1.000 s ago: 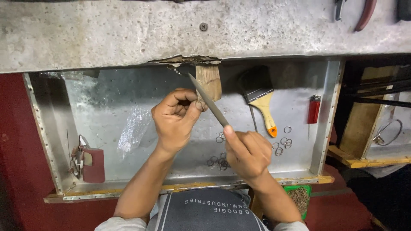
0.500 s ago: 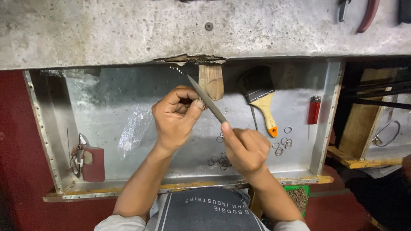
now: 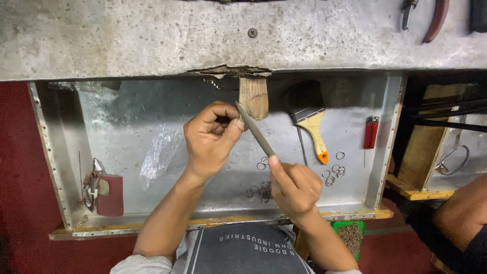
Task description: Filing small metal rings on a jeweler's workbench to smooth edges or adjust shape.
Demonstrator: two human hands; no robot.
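My left hand (image 3: 210, 139) is closed, pinching a small piece against the wooden bench peg (image 3: 253, 96) that juts from the concrete bench edge. The piece itself is hidden by my fingers. My right hand (image 3: 294, 190) grips a slim grey metal file (image 3: 256, 133) with the forefinger laid along it. The file slants up to the left, its tip resting at my left thumb by the peg. Both hands hover over a metal tray (image 3: 378, 167) with several small metal rings (image 3: 261, 190) scattered below them.
In the tray lie a paintbrush (image 3: 310, 119) with a yellow handle, a red lighter (image 3: 371, 133), a clear plastic bag (image 3: 160, 152) and a dark red object (image 3: 107, 195) at left. Pliers (image 3: 431, 18) rest on the bench top. Another person's arm (image 3: 464, 213) shows at right.
My right hand has drawn back toward me and slightly right, sliding the file down along the piece. My left hand has stayed at the peg.
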